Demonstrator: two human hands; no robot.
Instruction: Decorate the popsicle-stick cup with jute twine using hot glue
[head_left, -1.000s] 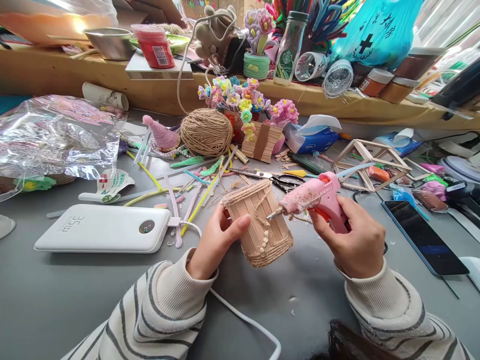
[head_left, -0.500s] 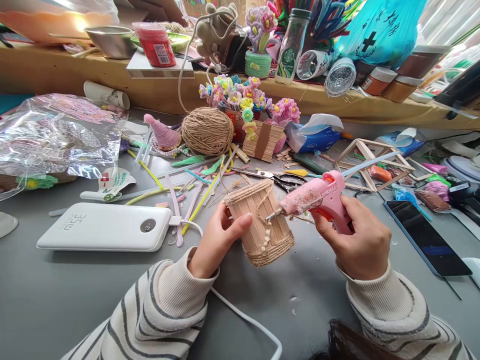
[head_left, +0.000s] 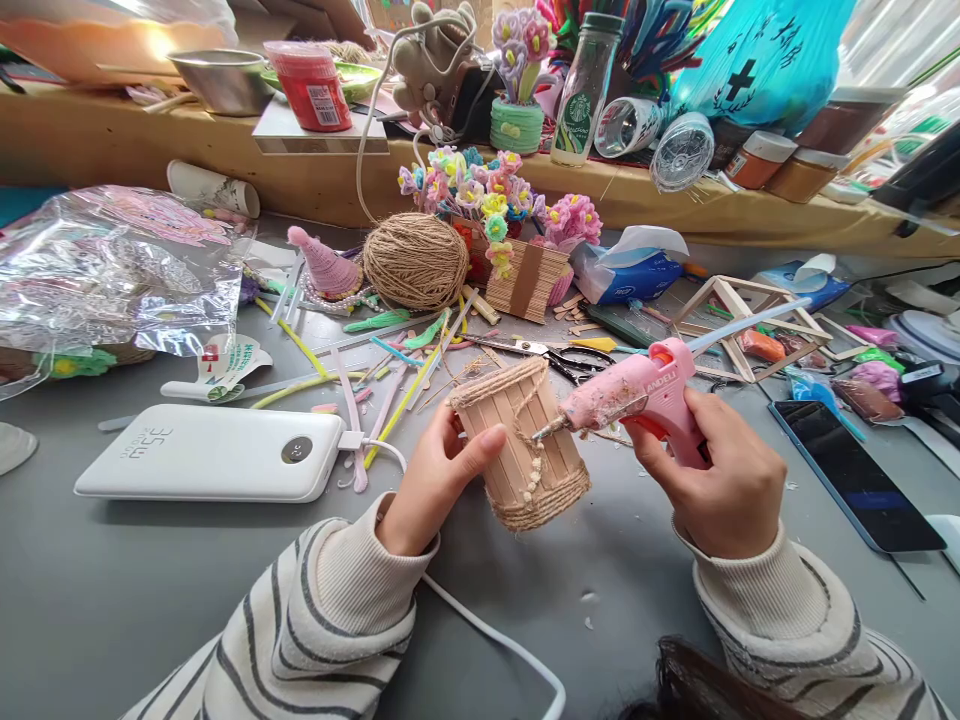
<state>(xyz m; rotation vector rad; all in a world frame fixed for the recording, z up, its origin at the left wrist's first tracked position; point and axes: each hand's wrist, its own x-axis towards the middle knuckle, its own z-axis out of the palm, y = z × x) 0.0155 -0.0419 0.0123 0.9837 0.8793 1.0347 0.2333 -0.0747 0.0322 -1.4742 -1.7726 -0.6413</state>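
At frame centre the left hand (head_left: 427,490) has its grip clamped on a stick-and-twine cup (head_left: 521,445) tilted over the grey tabletop (head_left: 150,590), the right hand (head_left: 724,480) closed on a pink glue gun (head_left: 637,395) marked "ANDELI", nozzle touching the cup's bead strand.

Glue gun against a stick cup

The left hand (head_left: 431,490) steadies the twine-wrapped stick cup (head_left: 521,445); the right hand (head_left: 724,485) grips a pink glue gun (head_left: 637,395), nozzle touching the cup's side.
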